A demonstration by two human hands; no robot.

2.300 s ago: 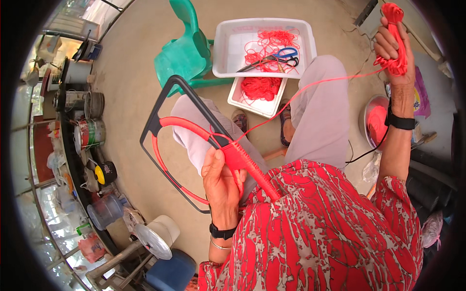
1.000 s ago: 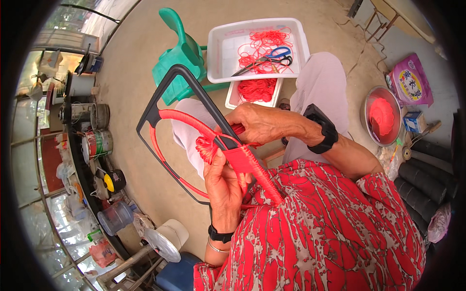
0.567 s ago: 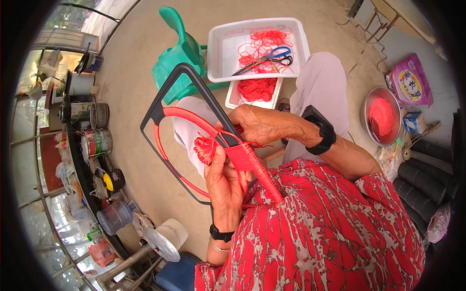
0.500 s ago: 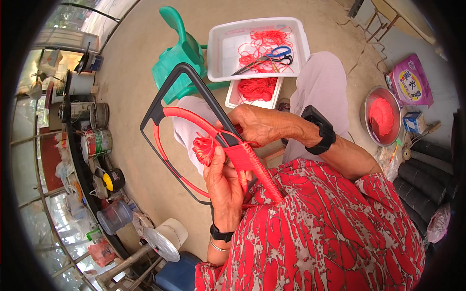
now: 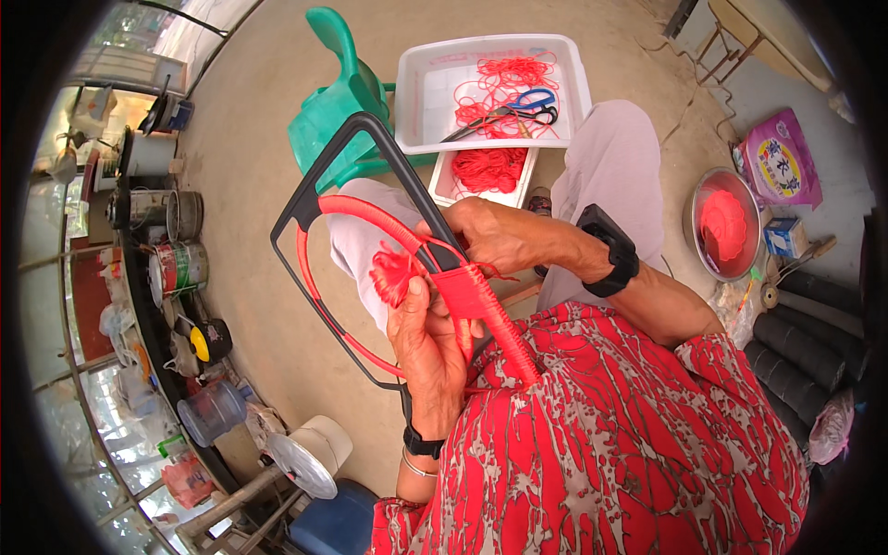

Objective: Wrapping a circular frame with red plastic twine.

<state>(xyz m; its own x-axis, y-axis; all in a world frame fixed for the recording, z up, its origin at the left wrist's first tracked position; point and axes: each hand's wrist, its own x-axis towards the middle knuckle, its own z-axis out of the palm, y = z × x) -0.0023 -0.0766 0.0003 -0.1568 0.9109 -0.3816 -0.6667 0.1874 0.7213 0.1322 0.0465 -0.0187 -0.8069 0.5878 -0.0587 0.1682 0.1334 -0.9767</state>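
A black angular frame [image 5: 377, 139], with red cord wound tightly round parts of it, leans up across my lap. My left hand [image 5: 427, 347] is closed beside the wound section [image 5: 458, 294], thumb and fingers pinching a looped bundle of red cord [image 5: 393, 273]. My right hand [image 5: 490, 231] is closed at the frame's upper bar, its fingers reaching behind the bar; their tips are mostly hidden. A strand of the cord crosses the bar just below this hand. A curved arm wrapped in red [image 5: 375, 215] joins the frame's far corner.
Beyond my knees stand a white tray [image 5: 416, 102] with tangled red cord and scissors [image 5: 532, 104], a smaller white box [image 5: 444, 185] of cord and a green chair [image 5: 338, 120]. A metal bowl [image 5: 694, 222] sits at right. Pots, tins and a water jug [image 5: 213, 414] line the left.
The frame has shifted slightly right and up at its far end. The cord bundle has turned a little in my left hand; a fingertip of my right hand now shows left of the bar.
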